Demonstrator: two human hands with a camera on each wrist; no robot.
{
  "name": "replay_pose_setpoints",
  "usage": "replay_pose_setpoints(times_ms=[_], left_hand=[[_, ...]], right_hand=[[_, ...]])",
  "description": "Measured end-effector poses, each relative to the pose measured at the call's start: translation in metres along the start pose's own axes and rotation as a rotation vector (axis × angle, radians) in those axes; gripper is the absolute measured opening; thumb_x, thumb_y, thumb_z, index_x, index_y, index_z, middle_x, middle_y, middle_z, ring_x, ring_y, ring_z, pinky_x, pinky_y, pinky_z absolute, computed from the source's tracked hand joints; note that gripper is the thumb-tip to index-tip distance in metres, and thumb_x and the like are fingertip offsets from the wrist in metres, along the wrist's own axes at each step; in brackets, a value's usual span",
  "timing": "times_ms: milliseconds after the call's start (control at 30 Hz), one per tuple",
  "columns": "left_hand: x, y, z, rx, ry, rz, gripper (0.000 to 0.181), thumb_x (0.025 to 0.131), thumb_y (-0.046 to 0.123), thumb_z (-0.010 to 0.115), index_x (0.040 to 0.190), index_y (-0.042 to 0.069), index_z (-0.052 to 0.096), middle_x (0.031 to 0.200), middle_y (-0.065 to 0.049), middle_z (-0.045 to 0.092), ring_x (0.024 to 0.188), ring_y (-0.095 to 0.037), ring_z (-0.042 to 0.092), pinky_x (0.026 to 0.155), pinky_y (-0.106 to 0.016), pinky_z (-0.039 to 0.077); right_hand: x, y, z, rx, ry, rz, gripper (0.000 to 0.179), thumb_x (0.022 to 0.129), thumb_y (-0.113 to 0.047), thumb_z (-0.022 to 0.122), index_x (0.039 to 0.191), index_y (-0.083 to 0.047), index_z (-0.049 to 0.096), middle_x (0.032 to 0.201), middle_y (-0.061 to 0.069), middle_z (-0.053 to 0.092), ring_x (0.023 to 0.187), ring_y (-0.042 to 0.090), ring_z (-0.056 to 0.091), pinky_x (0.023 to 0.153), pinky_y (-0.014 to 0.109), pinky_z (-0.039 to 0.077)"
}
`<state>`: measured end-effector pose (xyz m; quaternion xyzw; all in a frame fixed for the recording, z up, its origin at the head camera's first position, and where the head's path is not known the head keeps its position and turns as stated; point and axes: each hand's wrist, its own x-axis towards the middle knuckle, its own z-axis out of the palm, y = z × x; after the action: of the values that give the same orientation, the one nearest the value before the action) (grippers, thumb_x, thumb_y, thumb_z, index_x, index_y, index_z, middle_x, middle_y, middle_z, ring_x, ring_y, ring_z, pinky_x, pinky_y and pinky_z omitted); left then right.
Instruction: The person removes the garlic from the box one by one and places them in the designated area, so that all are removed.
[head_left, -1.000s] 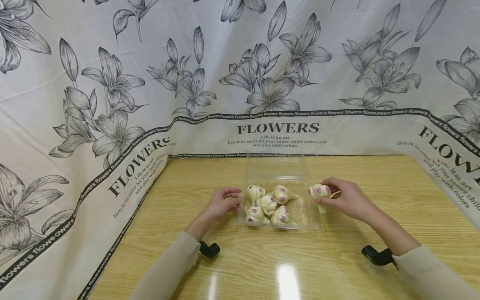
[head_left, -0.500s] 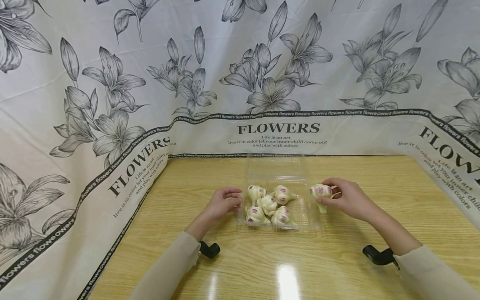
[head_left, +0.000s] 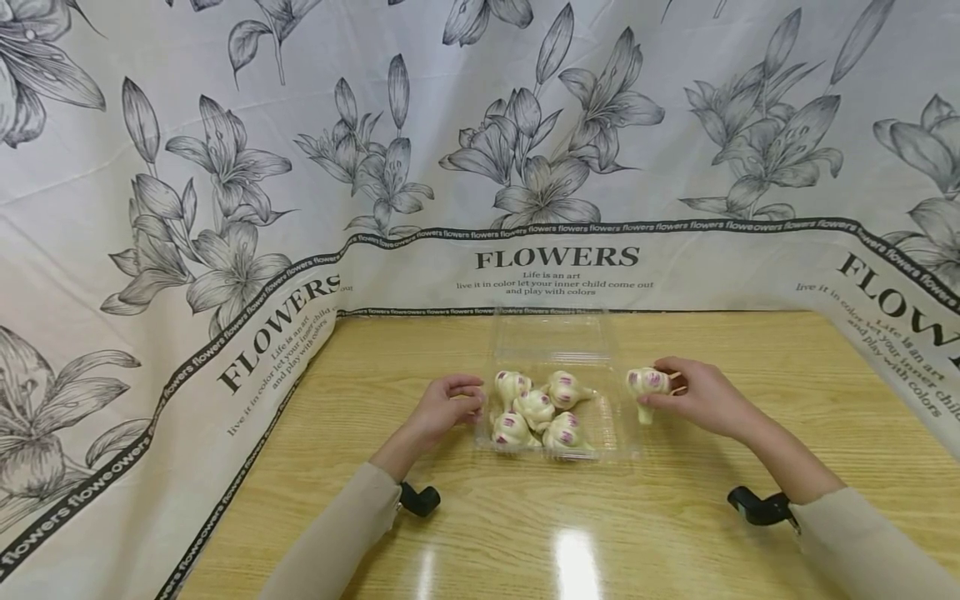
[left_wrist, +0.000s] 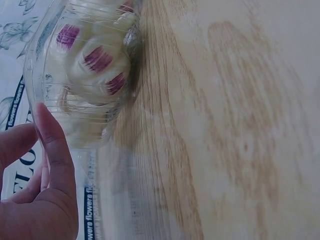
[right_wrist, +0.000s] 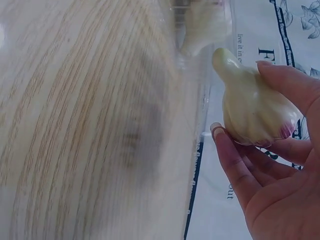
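Observation:
A clear plastic clamshell box (head_left: 611,417) stands on the table with its lid folded back, holding several pale garlic bulbs (head_left: 534,408) with purple patches. My left hand (head_left: 448,408) is at the box's left side; in the left wrist view its thumb and a finger (left_wrist: 52,145) pinch the thin rim. Just right of the box, my right hand (head_left: 701,396) holds another garlic bulb (head_left: 647,383) above the table. The right wrist view shows this bulb (right_wrist: 255,105) between thumb and fingers, its stem pointing away from the palm and its purple base toward the fingers.
The wood-grain table (head_left: 487,517) spreads around the box. A flower-printed cloth (head_left: 555,275) hangs behind and at both sides. Black camera mounts (head_left: 420,500) stick out from both wrists. The raised transparent lid (head_left: 551,333) leans toward the back cloth.
My right hand has shifted slightly to the right with the garlic bulb, which has turned a little. My left hand and the box have stayed where they were.

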<state>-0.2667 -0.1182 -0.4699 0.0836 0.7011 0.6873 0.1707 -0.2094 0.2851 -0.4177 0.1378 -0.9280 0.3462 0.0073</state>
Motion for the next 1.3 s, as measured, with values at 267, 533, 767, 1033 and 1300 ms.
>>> replay_pose_setpoints(times_ms=[267,533,767,1033,1300], left_hand=[[0.001,0.000,-0.001,-0.004,-0.007,0.004,0.043,0.099,-0.002,0.062,0.140,-0.010,0.051,0.102,-0.009,0.063,0.078,-0.018,0.068,0.074,-0.032,0.062],[0.000,0.001,0.000,-0.001,-0.014,0.008,0.042,0.100,-0.002,0.061,0.140,-0.011,0.051,0.099,-0.008,0.063,0.076,-0.018,0.067,0.073,-0.031,0.062],[-0.001,0.000,0.000,-0.008,-0.014,-0.002,0.043,0.099,-0.003,0.061,0.140,-0.011,0.050,0.099,-0.008,0.063,0.077,-0.018,0.067,0.074,-0.031,0.062],[0.000,-0.002,-0.001,-0.005,-0.016,0.002,0.042,0.100,-0.003,0.061,0.140,-0.010,0.052,0.100,-0.008,0.063,0.078,-0.018,0.068,0.074,-0.031,0.063],[0.000,0.000,-0.001,-0.003,-0.014,0.009,0.042,0.099,-0.003,0.061,0.139,-0.010,0.051,0.099,-0.009,0.062,0.077,-0.017,0.067,0.074,-0.031,0.062]], right_hand=[[0.009,0.023,-0.001,-0.014,0.020,0.040,0.066,0.092,-0.031,0.079,0.131,0.016,0.055,0.115,0.029,0.066,0.102,0.041,0.068,0.077,0.041,0.062],[0.017,0.043,-0.001,-0.032,0.033,0.127,0.065,0.095,-0.033,0.075,0.130,0.017,0.054,0.118,0.034,0.064,0.105,0.045,0.065,0.077,0.040,0.058],[0.023,0.053,-0.001,-0.048,0.042,0.181,0.067,0.098,-0.037,0.070,0.132,0.018,0.052,0.122,0.036,0.060,0.109,0.046,0.060,0.085,0.052,0.054],[0.034,0.053,-0.004,-0.042,0.052,0.216,0.071,0.099,-0.036,0.068,0.134,0.022,0.048,0.124,0.040,0.057,0.110,0.049,0.057,0.089,0.058,0.052],[0.051,0.062,-0.004,-0.036,0.079,0.204,0.068,0.099,-0.036,0.068,0.135,0.019,0.049,0.125,0.038,0.056,0.112,0.047,0.055,0.092,0.059,0.050]])
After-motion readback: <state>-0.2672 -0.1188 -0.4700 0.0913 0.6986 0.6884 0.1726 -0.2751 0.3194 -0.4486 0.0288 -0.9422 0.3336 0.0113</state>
